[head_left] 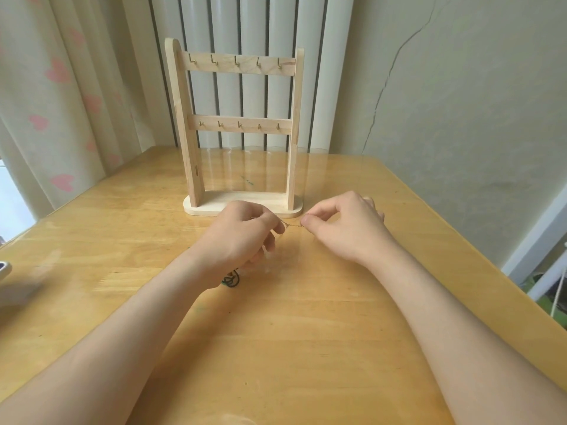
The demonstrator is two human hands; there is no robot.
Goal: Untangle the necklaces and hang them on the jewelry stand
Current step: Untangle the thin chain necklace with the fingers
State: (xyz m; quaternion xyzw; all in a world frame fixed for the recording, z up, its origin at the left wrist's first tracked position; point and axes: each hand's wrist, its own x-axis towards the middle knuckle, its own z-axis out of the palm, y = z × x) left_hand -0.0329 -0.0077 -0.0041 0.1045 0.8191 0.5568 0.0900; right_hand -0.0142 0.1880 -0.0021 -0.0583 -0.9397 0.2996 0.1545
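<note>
Desk lies nearest, with a dark cord peeking from under the left wrist. Next, left hand and right hand each pinch a thin gold chain stretched between them. It looks light, floppy, easy to snap: hold softly near the tangle. Behind stands the jewelry stand, hooks bare.

A glossy yellow wooden table fills the foreground. Beyond its left edge hangs a pale curtain with pink hearts, daylight showing beside it. White vertical radiator columns stand behind the far edge, next to a cracked greenish wall.
</note>
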